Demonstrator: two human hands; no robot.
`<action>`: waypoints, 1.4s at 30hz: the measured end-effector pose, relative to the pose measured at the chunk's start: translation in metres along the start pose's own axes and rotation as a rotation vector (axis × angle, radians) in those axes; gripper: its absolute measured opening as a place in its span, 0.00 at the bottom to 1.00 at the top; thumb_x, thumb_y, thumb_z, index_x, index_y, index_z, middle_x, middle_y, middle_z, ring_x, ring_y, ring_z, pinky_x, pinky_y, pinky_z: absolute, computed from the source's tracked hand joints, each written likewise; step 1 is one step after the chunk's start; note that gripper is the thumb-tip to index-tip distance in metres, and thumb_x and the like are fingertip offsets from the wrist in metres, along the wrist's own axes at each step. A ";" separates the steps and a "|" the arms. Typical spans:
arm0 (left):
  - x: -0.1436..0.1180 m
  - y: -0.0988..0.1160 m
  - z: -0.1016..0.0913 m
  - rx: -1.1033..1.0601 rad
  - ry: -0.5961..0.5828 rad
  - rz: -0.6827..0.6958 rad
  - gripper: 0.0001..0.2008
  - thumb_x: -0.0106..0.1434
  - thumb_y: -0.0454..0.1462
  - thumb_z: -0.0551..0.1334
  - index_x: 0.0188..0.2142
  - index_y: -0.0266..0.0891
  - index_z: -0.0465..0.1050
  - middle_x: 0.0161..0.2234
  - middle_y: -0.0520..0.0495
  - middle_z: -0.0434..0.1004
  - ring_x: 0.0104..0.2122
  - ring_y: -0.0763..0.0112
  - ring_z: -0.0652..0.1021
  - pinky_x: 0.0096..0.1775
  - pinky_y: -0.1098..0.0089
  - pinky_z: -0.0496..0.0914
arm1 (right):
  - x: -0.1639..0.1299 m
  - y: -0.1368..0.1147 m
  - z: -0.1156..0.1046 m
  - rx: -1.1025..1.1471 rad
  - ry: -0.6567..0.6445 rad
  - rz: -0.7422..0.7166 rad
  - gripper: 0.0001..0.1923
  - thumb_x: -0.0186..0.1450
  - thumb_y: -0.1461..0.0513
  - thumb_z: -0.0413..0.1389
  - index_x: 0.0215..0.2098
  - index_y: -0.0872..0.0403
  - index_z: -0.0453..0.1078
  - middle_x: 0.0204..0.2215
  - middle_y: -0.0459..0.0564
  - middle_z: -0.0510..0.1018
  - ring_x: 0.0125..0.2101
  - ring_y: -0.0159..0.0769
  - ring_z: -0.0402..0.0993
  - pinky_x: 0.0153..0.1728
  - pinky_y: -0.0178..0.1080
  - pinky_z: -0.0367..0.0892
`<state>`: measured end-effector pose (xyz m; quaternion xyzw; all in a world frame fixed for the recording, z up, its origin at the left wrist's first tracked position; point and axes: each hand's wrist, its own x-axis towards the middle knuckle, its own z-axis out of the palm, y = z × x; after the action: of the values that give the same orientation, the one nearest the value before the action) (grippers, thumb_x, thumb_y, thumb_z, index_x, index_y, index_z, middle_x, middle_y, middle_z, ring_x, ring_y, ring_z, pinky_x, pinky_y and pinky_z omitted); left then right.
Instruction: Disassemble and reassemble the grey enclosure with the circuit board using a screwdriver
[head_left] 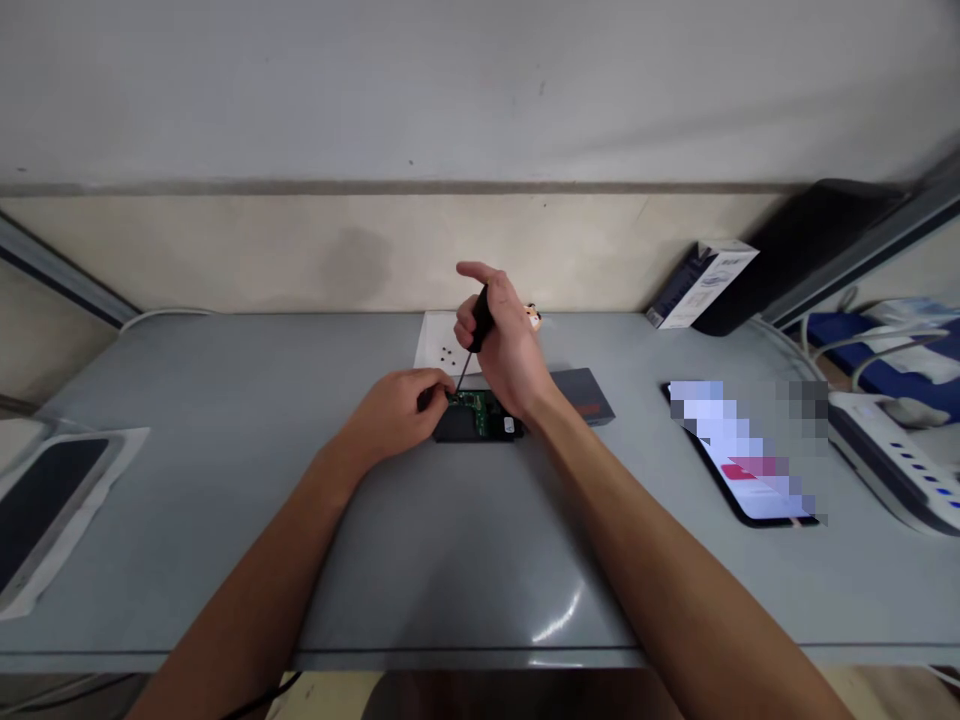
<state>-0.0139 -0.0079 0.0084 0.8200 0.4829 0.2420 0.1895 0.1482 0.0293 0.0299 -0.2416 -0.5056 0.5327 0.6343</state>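
Note:
An opened black electronic device (459, 425) lies flat on the desk, its green circuit board (481, 410) exposed. My left hand (397, 410) is closed at its upper left corner, thumb and fingers curled on the edge; the fingertips are partly hidden. In my right hand (510, 335) is a screwdriver (482, 320), its dark handle in the palm and index finger stretched out. The thin shaft slants down to the board's upper left, close to my left fingertips. Behind the device lies a white sheet (433, 340) with several tiny dark screws (448, 355) on it.
A dark grey box (589, 392) sits beside my right wrist. Further right are a lit phone (739, 470), a power strip (892, 460), a carton (705, 285) and a black cylinder (795, 260). At far left, a dark flat device (49, 505) rests on white wrapping.

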 end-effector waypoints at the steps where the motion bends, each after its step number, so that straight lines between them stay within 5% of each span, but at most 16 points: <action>1: 0.000 0.000 0.000 -0.003 0.004 0.001 0.13 0.66 0.35 0.54 0.38 0.41 0.79 0.32 0.50 0.84 0.29 0.68 0.79 0.37 0.69 0.71 | -0.001 -0.002 -0.001 0.019 -0.001 0.023 0.25 0.69 0.36 0.54 0.47 0.46 0.69 0.23 0.39 0.60 0.23 0.30 0.60 0.26 0.37 0.62; 5: -0.001 0.002 -0.002 0.005 0.000 0.007 0.14 0.66 0.35 0.54 0.38 0.41 0.79 0.33 0.50 0.84 0.29 0.69 0.78 0.36 0.69 0.71 | -0.004 -0.009 -0.004 0.033 0.002 0.089 0.25 0.63 0.37 0.62 0.37 0.47 0.66 0.29 0.42 0.69 0.29 0.30 0.68 0.32 0.38 0.67; 8: -0.001 0.004 -0.003 0.016 -0.013 -0.006 0.13 0.66 0.35 0.54 0.37 0.41 0.79 0.31 0.50 0.84 0.28 0.69 0.78 0.34 0.69 0.70 | -0.005 -0.008 -0.003 0.027 -0.004 0.067 0.28 0.60 0.37 0.65 0.32 0.47 0.61 0.26 0.40 0.66 0.26 0.29 0.65 0.29 0.37 0.64; 11: 0.000 0.004 -0.003 0.019 -0.009 -0.020 0.14 0.67 0.35 0.54 0.37 0.41 0.79 0.31 0.50 0.84 0.28 0.69 0.78 0.34 0.69 0.69 | -0.006 -0.006 -0.002 0.086 -0.035 0.031 0.25 0.64 0.37 0.61 0.34 0.47 0.64 0.22 0.38 0.58 0.23 0.29 0.58 0.26 0.36 0.60; 14: 0.000 0.003 -0.003 0.005 0.000 -0.011 0.14 0.67 0.36 0.54 0.38 0.41 0.80 0.34 0.49 0.85 0.30 0.67 0.80 0.36 0.68 0.71 | -0.007 -0.009 -0.003 0.130 -0.068 0.060 0.23 0.69 0.38 0.56 0.42 0.47 0.72 0.23 0.40 0.64 0.25 0.30 0.62 0.28 0.37 0.62; 18: 0.000 0.001 -0.004 0.012 0.001 -0.003 0.14 0.67 0.36 0.54 0.39 0.41 0.80 0.34 0.49 0.86 0.31 0.66 0.81 0.38 0.68 0.72 | -0.010 -0.013 -0.004 0.102 -0.031 0.066 0.22 0.64 0.42 0.66 0.35 0.49 0.69 0.29 0.42 0.74 0.29 0.29 0.71 0.32 0.36 0.66; 21: 0.000 0.001 -0.004 0.016 -0.005 -0.019 0.15 0.67 0.36 0.54 0.40 0.40 0.80 0.35 0.48 0.86 0.32 0.66 0.82 0.38 0.67 0.73 | -0.010 -0.013 -0.003 0.090 0.008 0.061 0.26 0.61 0.41 0.67 0.32 0.48 0.62 0.23 0.38 0.68 0.24 0.28 0.66 0.28 0.35 0.62; 26: 0.000 0.000 -0.004 0.028 -0.015 -0.022 0.15 0.67 0.37 0.53 0.40 0.41 0.80 0.35 0.48 0.86 0.32 0.65 0.82 0.37 0.67 0.72 | -0.009 -0.015 0.000 0.073 -0.022 0.093 0.28 0.65 0.34 0.57 0.41 0.48 0.71 0.24 0.40 0.66 0.25 0.30 0.64 0.29 0.37 0.64; 31: 0.001 -0.001 -0.004 0.052 -0.011 -0.007 0.14 0.67 0.37 0.54 0.40 0.41 0.80 0.35 0.48 0.86 0.31 0.65 0.81 0.37 0.67 0.73 | -0.010 -0.019 0.001 0.092 0.033 0.123 0.27 0.57 0.41 0.69 0.33 0.48 0.63 0.30 0.42 0.77 0.28 0.30 0.72 0.32 0.37 0.68; 34: 0.002 -0.001 -0.004 0.044 -0.015 -0.010 0.14 0.67 0.36 0.54 0.40 0.42 0.80 0.35 0.48 0.86 0.32 0.65 0.82 0.37 0.67 0.73 | -0.008 -0.016 0.000 0.060 0.093 0.087 0.30 0.57 0.40 0.69 0.33 0.46 0.58 0.20 0.35 0.67 0.20 0.28 0.62 0.24 0.36 0.59; 36: 0.002 -0.001 -0.005 0.040 -0.013 -0.004 0.14 0.68 0.37 0.54 0.41 0.42 0.80 0.36 0.48 0.86 0.33 0.65 0.82 0.38 0.67 0.74 | -0.006 -0.014 -0.001 0.080 0.088 0.069 0.27 0.59 0.37 0.65 0.35 0.47 0.63 0.18 0.35 0.61 0.19 0.28 0.57 0.23 0.36 0.56; 39: 0.002 -0.002 -0.005 0.046 -0.007 0.009 0.14 0.68 0.38 0.53 0.40 0.42 0.79 0.37 0.48 0.87 0.34 0.63 0.83 0.39 0.66 0.74 | -0.005 -0.013 -0.003 0.162 0.051 0.097 0.26 0.65 0.36 0.59 0.41 0.48 0.72 0.23 0.39 0.65 0.24 0.29 0.62 0.27 0.37 0.60; 42: 0.002 -0.003 -0.005 0.051 -0.006 0.019 0.14 0.68 0.38 0.53 0.40 0.42 0.79 0.37 0.47 0.87 0.35 0.63 0.83 0.40 0.65 0.75 | -0.005 -0.014 -0.004 0.148 0.069 0.113 0.25 0.60 0.39 0.66 0.37 0.48 0.70 0.30 0.43 0.73 0.30 0.30 0.71 0.33 0.38 0.66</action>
<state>-0.0181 -0.0042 0.0114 0.8297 0.4806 0.2291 0.1675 0.1583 0.0213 0.0387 -0.2404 -0.4284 0.5947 0.6364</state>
